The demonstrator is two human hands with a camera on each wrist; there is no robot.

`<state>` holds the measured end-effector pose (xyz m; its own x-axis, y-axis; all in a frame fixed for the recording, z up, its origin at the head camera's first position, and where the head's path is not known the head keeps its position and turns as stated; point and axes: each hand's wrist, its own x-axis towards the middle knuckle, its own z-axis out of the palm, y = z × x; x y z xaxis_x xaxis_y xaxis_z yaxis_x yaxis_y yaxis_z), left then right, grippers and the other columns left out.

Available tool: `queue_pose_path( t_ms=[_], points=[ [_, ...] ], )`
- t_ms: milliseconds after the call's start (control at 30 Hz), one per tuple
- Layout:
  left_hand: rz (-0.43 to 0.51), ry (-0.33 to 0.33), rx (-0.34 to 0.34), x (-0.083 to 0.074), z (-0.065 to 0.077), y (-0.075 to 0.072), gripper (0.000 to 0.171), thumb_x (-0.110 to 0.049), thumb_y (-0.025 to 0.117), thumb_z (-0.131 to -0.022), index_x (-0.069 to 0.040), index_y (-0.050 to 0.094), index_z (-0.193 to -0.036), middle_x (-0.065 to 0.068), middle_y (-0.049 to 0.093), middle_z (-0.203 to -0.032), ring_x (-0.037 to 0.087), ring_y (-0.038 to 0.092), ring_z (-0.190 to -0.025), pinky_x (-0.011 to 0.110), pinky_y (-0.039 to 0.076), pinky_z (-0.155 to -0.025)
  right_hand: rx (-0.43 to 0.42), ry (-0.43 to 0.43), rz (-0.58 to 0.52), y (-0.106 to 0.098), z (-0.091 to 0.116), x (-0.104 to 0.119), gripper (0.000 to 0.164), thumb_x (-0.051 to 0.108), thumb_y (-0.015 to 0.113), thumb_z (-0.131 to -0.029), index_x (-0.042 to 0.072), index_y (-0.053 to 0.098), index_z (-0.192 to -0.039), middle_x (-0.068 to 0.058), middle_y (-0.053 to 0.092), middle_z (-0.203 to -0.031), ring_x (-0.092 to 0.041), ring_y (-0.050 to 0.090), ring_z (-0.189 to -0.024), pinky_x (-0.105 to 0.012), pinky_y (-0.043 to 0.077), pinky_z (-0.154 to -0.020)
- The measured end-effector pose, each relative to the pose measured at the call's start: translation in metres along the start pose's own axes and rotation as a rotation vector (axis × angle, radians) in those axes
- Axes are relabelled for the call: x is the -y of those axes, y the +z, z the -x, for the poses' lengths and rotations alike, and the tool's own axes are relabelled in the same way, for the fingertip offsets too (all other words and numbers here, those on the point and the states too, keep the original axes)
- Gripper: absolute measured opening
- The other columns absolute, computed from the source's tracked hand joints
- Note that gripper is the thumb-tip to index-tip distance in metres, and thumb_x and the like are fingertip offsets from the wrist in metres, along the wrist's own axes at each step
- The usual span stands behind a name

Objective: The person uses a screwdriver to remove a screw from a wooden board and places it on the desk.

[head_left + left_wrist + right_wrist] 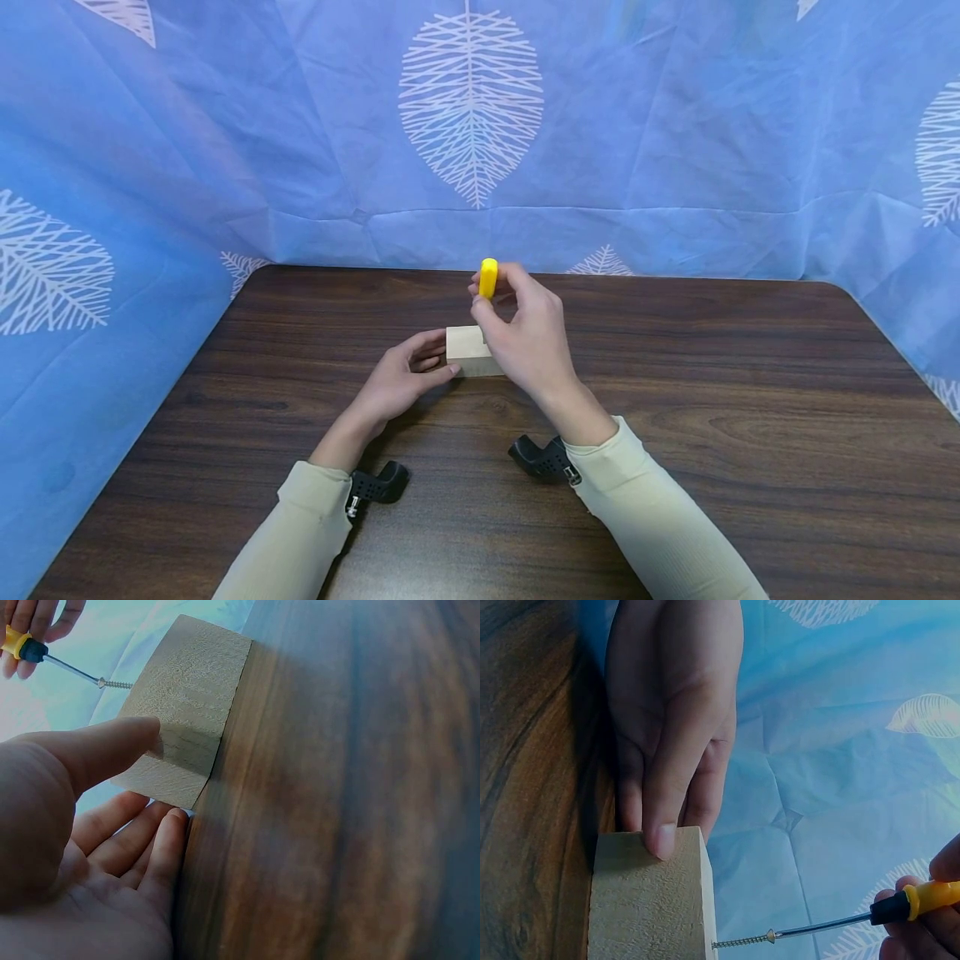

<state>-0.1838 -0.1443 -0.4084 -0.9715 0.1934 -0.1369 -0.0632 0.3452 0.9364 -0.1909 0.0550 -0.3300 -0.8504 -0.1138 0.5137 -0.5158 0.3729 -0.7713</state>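
Observation:
A pale wooden block (467,343) lies on the table. My left hand (393,379) holds its left end, the thumb on the front face and the fingers around the end and back. With my right hand (534,333) I grip the yellow handle of a screwdriver (488,279), which stands upright above the block. In the right wrist view, the screwdriver's metal shaft meets the head of a screw (742,942), whose point is at the block's top face. The left wrist view also shows this screw (116,685) standing out from the block. My right hand hides the block's right end in the head view.
The dark wood-grain table (712,400) extends on both sides of the block. A blue cloth (322,125) with white leaf patterns hangs behind it and along its sides. Black wrist mounts (381,483) project inward from both cream sleeves.

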Motion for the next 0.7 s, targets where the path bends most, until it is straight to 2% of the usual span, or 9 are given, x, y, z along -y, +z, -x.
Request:
queue_pose_path(
  t_ms=[167, 333, 700],
  points=[
    [0.002, 0.005, -0.003, -0.0006, 0.0003, 0.0003, 0.067, -0.023, 0.076, -0.103, -0.015, 0.047, -0.163, 0.011, 0.055, -0.162, 0.032, 0.054, -0.15, 0.048, 0.047, -0.127, 0.068, 0.042, -0.026, 0.0006, -0.0002, -0.0011, 0.022, 0.012, 0.056, -0.106, 0.008, 0.063, -0.126, -0.005, 0.072, -0.115, -0.023, 0.068, -0.101, -0.039, 0.057, -0.086],
    [-0.001, 0.006, -0.008, -0.0012, 0.0012, 0.0003, 0.067, -0.022, 0.076, -0.103, -0.015, 0.047, -0.163, 0.012, 0.055, -0.162, 0.032, 0.054, -0.15, 0.047, 0.047, -0.127, 0.097, 0.052, -0.037, 0.0007, -0.0006, -0.0012, 0.02, 0.012, 0.052, -0.107, 0.007, 0.059, -0.124, -0.007, 0.07, -0.112, -0.026, 0.067, -0.101, -0.038, 0.057, -0.086],
    [-0.004, -0.001, -0.011, 0.0002, -0.0012, 0.0007, 0.067, -0.024, 0.077, -0.103, -0.016, 0.048, -0.162, 0.011, 0.055, -0.161, 0.032, 0.055, -0.149, 0.048, 0.047, -0.126, 0.067, 0.014, 0.024, 0.0016, -0.0014, -0.0017, 0.017, 0.023, 0.063, -0.11, 0.009, 0.067, -0.118, -0.006, 0.069, -0.103, -0.025, 0.067, -0.1, -0.041, 0.059, -0.088]
  ],
)
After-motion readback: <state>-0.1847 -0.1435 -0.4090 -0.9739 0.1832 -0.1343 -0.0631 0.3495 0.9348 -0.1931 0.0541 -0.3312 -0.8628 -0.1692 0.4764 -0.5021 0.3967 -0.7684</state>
